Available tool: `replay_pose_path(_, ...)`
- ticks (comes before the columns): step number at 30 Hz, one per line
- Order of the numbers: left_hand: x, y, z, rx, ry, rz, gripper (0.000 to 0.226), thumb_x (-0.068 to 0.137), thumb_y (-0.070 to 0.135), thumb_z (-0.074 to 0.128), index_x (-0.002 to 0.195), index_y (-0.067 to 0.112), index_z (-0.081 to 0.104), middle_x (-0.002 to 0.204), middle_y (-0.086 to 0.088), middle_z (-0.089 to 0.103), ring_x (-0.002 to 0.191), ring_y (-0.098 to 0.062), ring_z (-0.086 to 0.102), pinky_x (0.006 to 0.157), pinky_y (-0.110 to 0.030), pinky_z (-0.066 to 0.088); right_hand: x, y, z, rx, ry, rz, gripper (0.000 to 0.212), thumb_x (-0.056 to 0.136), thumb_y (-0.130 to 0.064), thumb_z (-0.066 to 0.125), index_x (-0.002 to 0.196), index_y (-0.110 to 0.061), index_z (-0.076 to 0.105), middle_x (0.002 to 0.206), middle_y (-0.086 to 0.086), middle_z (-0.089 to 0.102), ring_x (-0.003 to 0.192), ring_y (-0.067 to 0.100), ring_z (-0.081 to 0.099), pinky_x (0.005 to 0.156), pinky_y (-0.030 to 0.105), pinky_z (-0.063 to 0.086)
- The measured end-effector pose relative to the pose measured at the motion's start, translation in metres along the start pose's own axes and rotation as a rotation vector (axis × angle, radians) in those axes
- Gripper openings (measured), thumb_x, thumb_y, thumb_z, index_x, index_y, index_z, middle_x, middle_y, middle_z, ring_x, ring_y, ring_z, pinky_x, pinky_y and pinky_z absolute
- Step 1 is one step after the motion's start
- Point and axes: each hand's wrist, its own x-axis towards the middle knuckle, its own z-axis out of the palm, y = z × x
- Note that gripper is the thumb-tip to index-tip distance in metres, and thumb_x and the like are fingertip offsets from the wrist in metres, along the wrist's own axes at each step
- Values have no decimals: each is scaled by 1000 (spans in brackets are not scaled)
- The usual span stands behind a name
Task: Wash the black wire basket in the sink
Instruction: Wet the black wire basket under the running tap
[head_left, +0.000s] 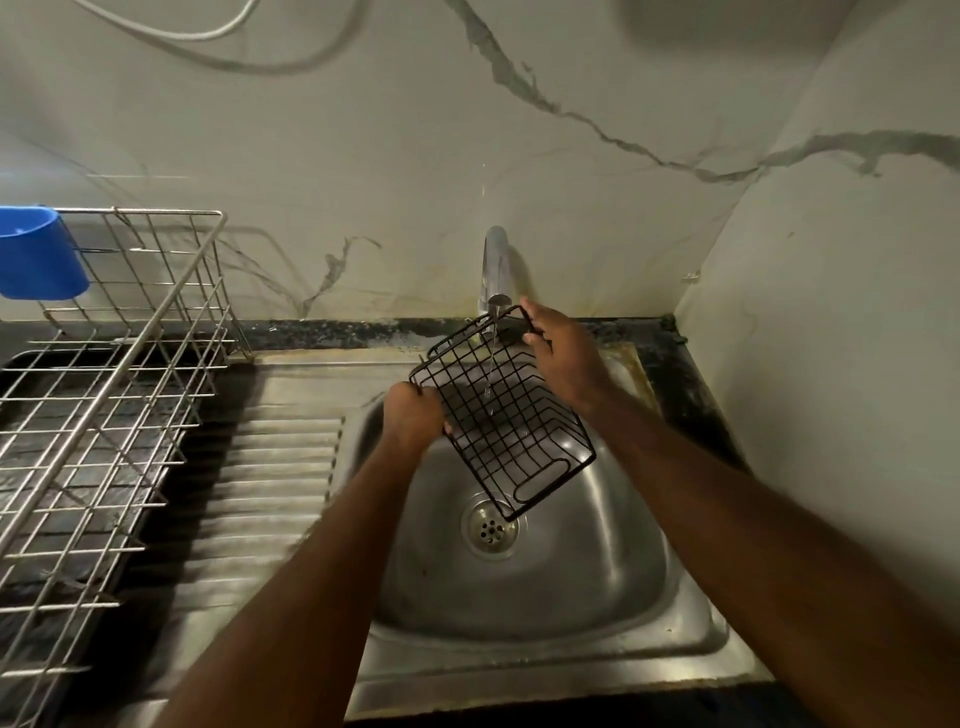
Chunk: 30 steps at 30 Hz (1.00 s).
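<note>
Fingers (434, 397) of both hands clasp the black wire basket (501, 410) between them

Nothing to read here: no label, brand or number on the black wire basket (501, 410) I'm holding, none on the tap (496, 270) or the blue cup (39, 254). The light is dim, so a faint stamp around the drain (490, 529) might escape me.
</note>
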Motion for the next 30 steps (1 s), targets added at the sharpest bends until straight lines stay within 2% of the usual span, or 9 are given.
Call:
replay_pose_path(3, -1, -11, 2, -85, 18, -25, 21, 105, 10, 43, 87, 7, 55, 86, -10, 59, 87, -31, 68, 78, -44, 60, -5, 4, 2, -27, 2, 44, 38, 97, -7, 53, 134, -4, 55, 128, 12, 64, 117, 21, 61, 105, 31, 45)
replay_pose_path(6, -3, -25, 3, -189, 34, -87, 16, 103, 8, 44, 90, 11, 54, 86, -7, 58, 82, -23, 61, 89, -50, 58, -4, 1, 5, -10, -16, 41, 34, 96, -7, 55, 130, -3, 60, 125, 12, 65, 118, 21, 60, 106, 29, 42)
replay_pose_path(10, -11, -40, 2, -332, 67, -145, 15, 102, 5, 43, 94, 3, 56, 88, -12, 58, 80, -24, 61, 87, -47, 58, -2, -6, 13, -54, -51, -11, 33, 96, -9, 56, 129, -8, 61, 125, 9, 65, 119, 19, 60, 106, 25, 40)
replay_pose_path(14, -18, -43, 2, -434, 95, -170, 20, 104, 5, 42, 88, 10, 52, 90, -9, 55, 79, -20, 60, 90, -44, 56, -4, -12, 17, -4, -27, -47, 31, 94, -6, 58, 125, -6, 64, 122, 8, 67, 114, 14, 62, 99, 13, 37)
replay_pose_path(17, -22, -41, 4, -450, 104, -176, 23, 104, 3, 41, 84, 11, 49, 87, -8, 53, 81, -22, 58, 89, -43, 55, -8, -12, 15, 12, -2, -51, 31, 93, -4, 58, 124, -5, 64, 120, 8, 68, 106, 4, 59, 94, 3, 38)
replay_pose_path(21, -25, -38, 9, -414, 75, -162, 22, 104, 4, 42, 84, 10, 51, 85, -8, 53, 83, -23, 56, 88, -43, 55, -14, -4, 10, 18, 48, 6, 31, 94, -5, 59, 124, -5, 64, 117, 7, 70, 99, 6, 63, 83, -1, 41)
replay_pose_path(23, -25, -36, 11, -387, 60, -160, 19, 104, 7, 43, 87, 10, 52, 87, -9, 55, 84, -23, 57, 91, -45, 55, -17, 0, 7, 22, 64, 30, 31, 94, -6, 59, 124, -6, 63, 117, 8, 70, 101, 9, 64, 87, 5, 44)
replay_pose_path(26, -23, -35, 15, -371, 52, -168, 18, 104, 8, 43, 89, 13, 52, 90, -9, 55, 87, -23, 58, 91, -43, 55, -19, 2, 3, 12, 72, 36, 31, 93, -6, 60, 124, -5, 63, 117, 11, 69, 104, 13, 65, 97, 31, 52)
replay_pose_path(30, -21, -32, 17, -358, 47, -171, 17, 104, 8, 43, 90, 12, 52, 92, -10, 55, 88, -24, 58, 92, -45, 56, -19, 2, 1, 8, 81, 47, 31, 93, -5, 59, 124, -4, 63, 116, 13, 69, 104, 17, 66, 97, 37, 53)
